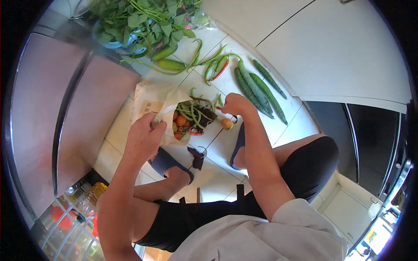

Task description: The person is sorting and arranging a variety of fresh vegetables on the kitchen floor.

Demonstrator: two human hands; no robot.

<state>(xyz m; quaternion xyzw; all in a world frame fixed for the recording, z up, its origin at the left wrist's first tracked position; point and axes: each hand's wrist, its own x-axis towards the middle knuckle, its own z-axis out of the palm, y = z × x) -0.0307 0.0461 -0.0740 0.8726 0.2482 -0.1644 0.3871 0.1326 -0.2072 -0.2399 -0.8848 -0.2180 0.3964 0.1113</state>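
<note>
My left hand (145, 135) grips the rim of a pale bag (148, 93), which lies tipped with its mouth to the right. Tomatoes (180, 120), green beans (192, 112) and dark purple leaves (208, 118) show at the opening, some beans and leaves spilling onto the tiles. To the right of the mouth, my right hand (237, 103) is closed with a small red tip (219, 108), apparently a chili pepper, poking out of its fingers. Just below that hand sits a yellow-orange tomato (227, 124). One purple leaf (197, 158) lies between my slippered feet.
Several cucumbers (256, 89) lie at right, beside green and red chili peppers (220, 68). Leafy greens (140, 23) fill a blue basket (114, 44) beyond. A refrigerator (88, 107) stands left, above a wire rack (70, 225) of bottles. White cabinets (333, 49) border the right.
</note>
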